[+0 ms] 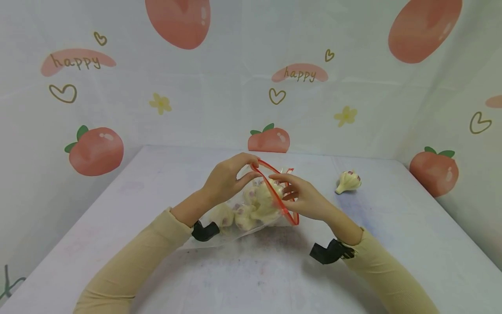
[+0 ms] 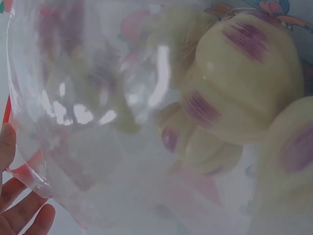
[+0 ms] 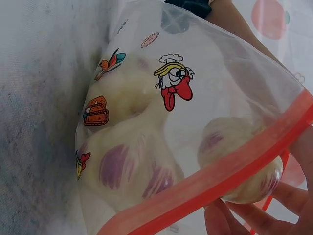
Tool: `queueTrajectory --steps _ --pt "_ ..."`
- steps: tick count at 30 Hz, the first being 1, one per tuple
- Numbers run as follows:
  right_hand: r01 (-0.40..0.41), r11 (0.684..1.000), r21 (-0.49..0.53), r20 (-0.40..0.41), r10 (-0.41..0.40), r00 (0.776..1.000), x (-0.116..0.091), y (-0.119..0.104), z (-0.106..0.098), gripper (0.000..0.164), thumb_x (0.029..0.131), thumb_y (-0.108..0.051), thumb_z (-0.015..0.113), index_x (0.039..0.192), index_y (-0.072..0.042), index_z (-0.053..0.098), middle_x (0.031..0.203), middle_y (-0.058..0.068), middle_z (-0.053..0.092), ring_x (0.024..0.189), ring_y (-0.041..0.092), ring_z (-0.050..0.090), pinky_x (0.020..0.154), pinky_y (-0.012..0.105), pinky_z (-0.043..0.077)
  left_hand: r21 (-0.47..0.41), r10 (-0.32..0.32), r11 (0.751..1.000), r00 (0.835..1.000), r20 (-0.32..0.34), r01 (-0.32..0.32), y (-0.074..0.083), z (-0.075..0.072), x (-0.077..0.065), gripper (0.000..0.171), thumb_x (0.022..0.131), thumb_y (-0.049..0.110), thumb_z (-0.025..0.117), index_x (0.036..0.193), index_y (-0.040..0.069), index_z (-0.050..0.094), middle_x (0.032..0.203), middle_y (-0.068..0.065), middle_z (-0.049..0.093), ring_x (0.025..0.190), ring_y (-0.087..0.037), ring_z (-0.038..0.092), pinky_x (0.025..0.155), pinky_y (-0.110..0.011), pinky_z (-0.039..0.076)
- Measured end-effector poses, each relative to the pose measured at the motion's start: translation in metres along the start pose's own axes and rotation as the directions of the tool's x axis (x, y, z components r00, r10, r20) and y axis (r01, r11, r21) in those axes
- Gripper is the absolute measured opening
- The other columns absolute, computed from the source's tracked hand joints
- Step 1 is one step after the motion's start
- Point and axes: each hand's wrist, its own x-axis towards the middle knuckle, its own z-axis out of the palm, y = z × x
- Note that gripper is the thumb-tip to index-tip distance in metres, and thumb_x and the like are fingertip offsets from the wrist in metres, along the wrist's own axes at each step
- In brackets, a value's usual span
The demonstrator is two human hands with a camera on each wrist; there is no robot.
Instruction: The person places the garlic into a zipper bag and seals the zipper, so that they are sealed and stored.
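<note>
A clear zip bag (image 1: 225, 239) with a red rim (image 1: 288, 214) lies on its side, holding several white-and-purple garlic bulbs (image 1: 245, 218). At the upper corner of its mouth, my left hand (image 1: 229, 176) pinches the red rim between thumb and fingertips. My right hand (image 1: 307, 199) is at the gaping mouth, its fingers loosely spread and reaching in past the rim. One garlic bulb (image 3: 259, 188) sits right in the opening, and the right fingertips touch its edge in the right wrist view. Through the film, the left wrist view shows several bulbs (image 2: 249, 78) close up.
A single garlic bulb (image 1: 348, 182) lies on the table (image 1: 251, 279) to the right, beyond the right hand. Behind the table hangs a white cloth (image 1: 219, 96) printed with fruit, hearts and lettering. Each wrist carries a black strap mount (image 1: 331, 252).
</note>
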Motion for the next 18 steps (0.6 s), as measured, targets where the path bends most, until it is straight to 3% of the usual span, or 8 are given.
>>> queueTrajectory --steps 9,18 --pt "0.027 1.0 0.013 -0.011 -0.027 1.0 0.0052 -0.001 0.004 0.056 0.078 -0.002 0.073 0.128 -0.001 0.05 0.118 0.018 0.059 0.086 0.022 0.064 0.074 0.026 0.055 0.008 -0.01 1.0 1.0 0.008 0.01 0.0013 -0.0003 0.002 0.023 0.081 0.015 0.072 0.096 0.005 0.059 0.098 -0.006 0.065 0.088 -0.018 0.063 0.072 -0.029 0.052" --pt "-0.025 1.0 -0.017 -0.013 0.025 1.0 0.0087 -0.0029 0.0058 0.046 0.082 -0.008 0.07 0.125 0.0 0.053 0.117 0.02 0.062 0.086 0.023 0.067 0.07 0.025 0.053 -0.01 -0.03 0.999 0.999 0.013 0.03 0.0025 -0.0011 0.0021 0.022 0.081 0.014 0.072 0.097 0.005 0.059 0.099 -0.007 0.065 0.088 -0.018 0.062 0.073 -0.031 0.053"
